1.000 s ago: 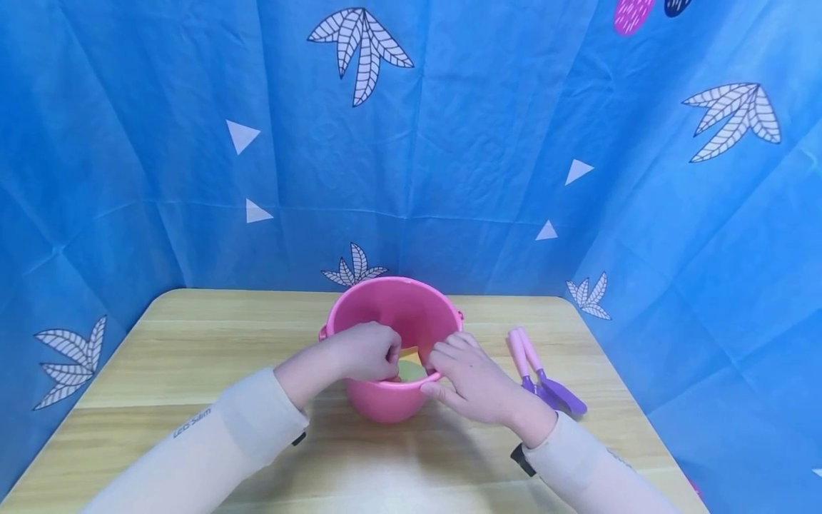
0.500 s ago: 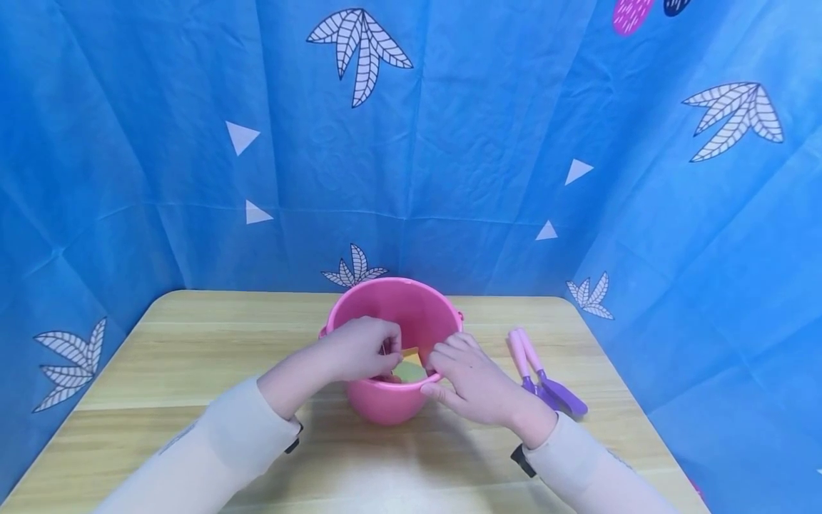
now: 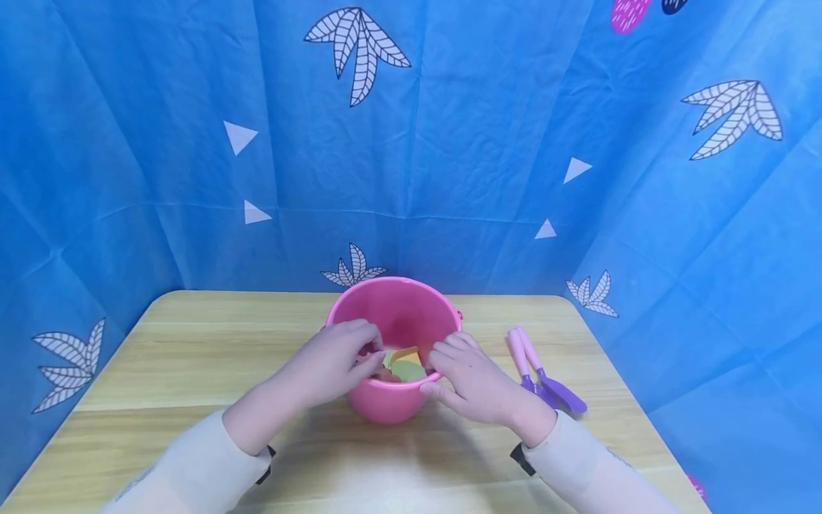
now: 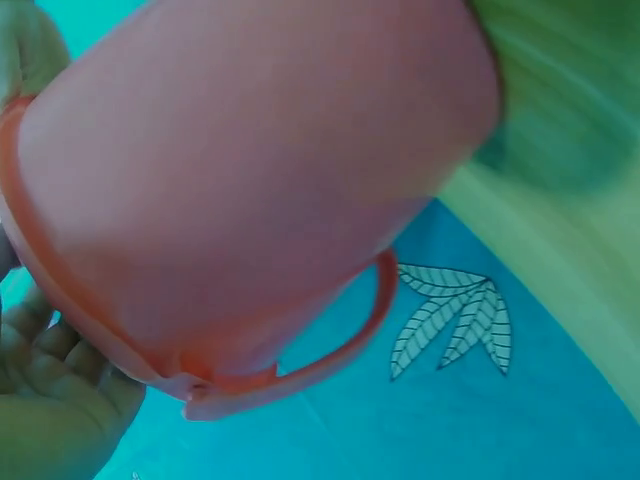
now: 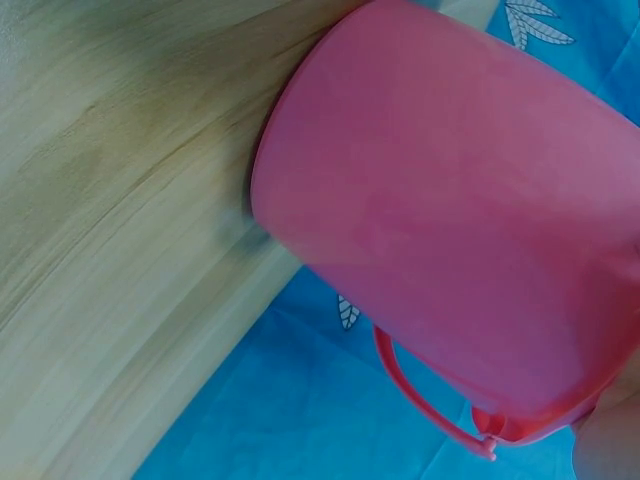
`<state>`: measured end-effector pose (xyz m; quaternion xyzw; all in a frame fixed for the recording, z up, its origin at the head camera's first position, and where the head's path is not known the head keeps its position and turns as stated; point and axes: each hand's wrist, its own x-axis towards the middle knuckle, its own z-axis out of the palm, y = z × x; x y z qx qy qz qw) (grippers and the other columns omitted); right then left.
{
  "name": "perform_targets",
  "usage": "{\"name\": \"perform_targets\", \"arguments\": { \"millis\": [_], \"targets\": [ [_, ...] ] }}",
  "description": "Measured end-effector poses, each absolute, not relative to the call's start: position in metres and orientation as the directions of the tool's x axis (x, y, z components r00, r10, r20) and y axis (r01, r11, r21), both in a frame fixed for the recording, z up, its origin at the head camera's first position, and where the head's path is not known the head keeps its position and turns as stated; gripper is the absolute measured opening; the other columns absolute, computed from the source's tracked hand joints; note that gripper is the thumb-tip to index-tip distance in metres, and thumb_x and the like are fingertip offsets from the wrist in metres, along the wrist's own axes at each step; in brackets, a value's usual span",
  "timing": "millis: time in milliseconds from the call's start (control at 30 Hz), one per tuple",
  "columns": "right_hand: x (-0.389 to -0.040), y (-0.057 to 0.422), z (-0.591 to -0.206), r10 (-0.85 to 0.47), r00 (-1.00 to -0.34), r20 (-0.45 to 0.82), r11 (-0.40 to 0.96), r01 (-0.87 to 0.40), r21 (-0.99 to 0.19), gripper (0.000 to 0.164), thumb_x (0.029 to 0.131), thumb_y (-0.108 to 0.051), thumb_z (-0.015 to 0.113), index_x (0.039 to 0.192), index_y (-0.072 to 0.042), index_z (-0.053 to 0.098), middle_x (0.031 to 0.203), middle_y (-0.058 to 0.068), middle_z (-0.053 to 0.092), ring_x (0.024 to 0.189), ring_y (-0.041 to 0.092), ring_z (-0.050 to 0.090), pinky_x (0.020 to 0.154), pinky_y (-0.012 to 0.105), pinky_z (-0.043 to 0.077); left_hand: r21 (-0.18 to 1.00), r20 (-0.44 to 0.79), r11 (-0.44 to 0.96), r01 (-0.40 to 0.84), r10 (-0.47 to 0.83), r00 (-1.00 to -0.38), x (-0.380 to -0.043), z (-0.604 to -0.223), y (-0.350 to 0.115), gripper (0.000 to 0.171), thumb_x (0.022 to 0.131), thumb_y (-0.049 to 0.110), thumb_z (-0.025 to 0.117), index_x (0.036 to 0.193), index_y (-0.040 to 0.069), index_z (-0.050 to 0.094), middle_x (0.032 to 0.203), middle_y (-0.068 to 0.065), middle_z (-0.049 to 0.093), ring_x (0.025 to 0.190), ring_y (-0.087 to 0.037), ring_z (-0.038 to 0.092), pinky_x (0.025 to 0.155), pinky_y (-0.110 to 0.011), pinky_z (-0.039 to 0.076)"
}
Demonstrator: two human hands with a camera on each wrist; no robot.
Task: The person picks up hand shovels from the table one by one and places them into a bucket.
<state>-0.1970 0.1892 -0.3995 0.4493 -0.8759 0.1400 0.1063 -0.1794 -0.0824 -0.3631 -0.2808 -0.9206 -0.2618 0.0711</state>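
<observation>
A pink bucket (image 3: 388, 403) stands on the table, its mouth tipped toward the head camera. My right hand (image 3: 478, 382) grips its rim at the near right, fingers inside and thumb outside. My left hand (image 3: 334, 360) is over the rim's left side, fingertips inside the mouth, loosely bent with a gap to the thumb; no held thing shows. In the left wrist view, the left hand's fingers (image 4: 60, 345) lie by the rim. Inside the bucket show a round green piece (image 3: 408, 370), a yellow-orange piece (image 3: 404, 353) and a reddish-brown piece (image 3: 386, 375); their kinds are unclear.
To the right of the bucket lie small toy garden tools (image 3: 542, 378) with pink handles and purple blades. The bucket's handle (image 5: 420, 400) hangs at its far side. A blue patterned curtain (image 3: 411, 143) surrounds the wooden table (image 3: 193, 357) at the back and sides.
My left hand has drawn back leftward from the middle of the bucket's mouth to its left rim, and its fingers have loosened. More of the contents show. My right hand stays on the rim.
</observation>
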Motion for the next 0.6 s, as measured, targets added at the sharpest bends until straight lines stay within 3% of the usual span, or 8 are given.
{"name": "perform_targets", "arguments": {
  "millis": [300, 600],
  "targets": [
    [-0.197, 0.190, -0.398, -0.752, -0.582, 0.308, 0.569, -0.810, -0.142, 0.029, 0.101, -0.055, 0.048, 0.098, -0.026, 0.055, 0.094, -0.017, 0.049, 0.102, 0.006, 0.042, 0.098, 0.034, 0.035, 0.357, 0.409, 0.715, 0.601, 0.459, -0.789, -0.171, -0.379, -0.091, 0.011, 0.092, 0.033, 0.074, 0.096, 0.025, 0.066, 0.088, 0.018, 0.056, 0.087, -0.003, 0.053, 0.083, -0.031, 0.051],
    [-0.197, 0.188, -0.400, -0.759, -0.569, 0.317, 0.555, -0.819, -0.142, 0.029, 0.101, -0.053, 0.049, 0.097, -0.025, 0.055, 0.093, -0.016, 0.049, 0.100, 0.007, 0.043, 0.097, 0.035, 0.036, 0.303, 0.451, 0.716, 0.630, 0.474, -0.756, -0.166, -0.393, -0.096, 0.010, 0.092, 0.034, 0.073, 0.098, 0.027, 0.069, 0.090, 0.017, 0.060, 0.094, -0.006, 0.053, 0.091, -0.036, 0.047]
  ]
}}
